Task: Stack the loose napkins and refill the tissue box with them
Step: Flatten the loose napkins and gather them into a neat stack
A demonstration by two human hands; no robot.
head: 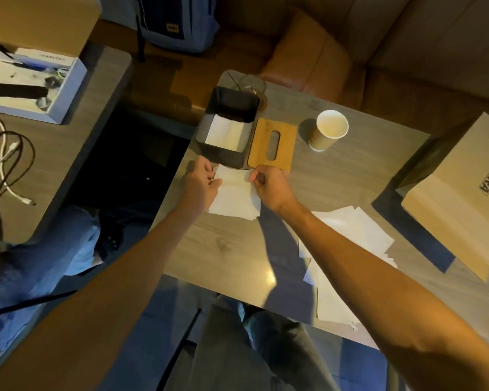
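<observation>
Hands meet at a small stack of napkins [235, 197] that lies flat on the wood-grain table [229, 249], toward its far left part. The left hand [202, 184] sits at the stack's nine o'clock edge, fingers curled in and pinching the paper there. The right hand [271, 187] sits at about two o'clock on the stack, fingers likewise curled, thumb and fingertips nipping the far right corner. Both bare forearms reach in from six o'clock.

At twelve o'clock from the stack, just beside it, stands the dark tissue box [232, 104], uncovered, with a layer of white napkins [226, 132] lying flat in its bottom. A wooden lid [273, 156] with an oval slot lies on the table against the box's three o'clock side. An upright paper cup [329, 129] stands near the lid at its three o'clock, not touching it. A clear glass [251, 84] stands just behind the box at twelve o'clock.

Loose napkins [356, 230] spread in an untidy, overlapping heap at four to five o'clock from the stack, well apart from it, partly hidden under the right forearm and reaching the table's near edge. A cardboard box [463, 198] rests at the table's three o'clock edge. On a second table at nine o'clock lie tangled cables [9, 153].
</observation>
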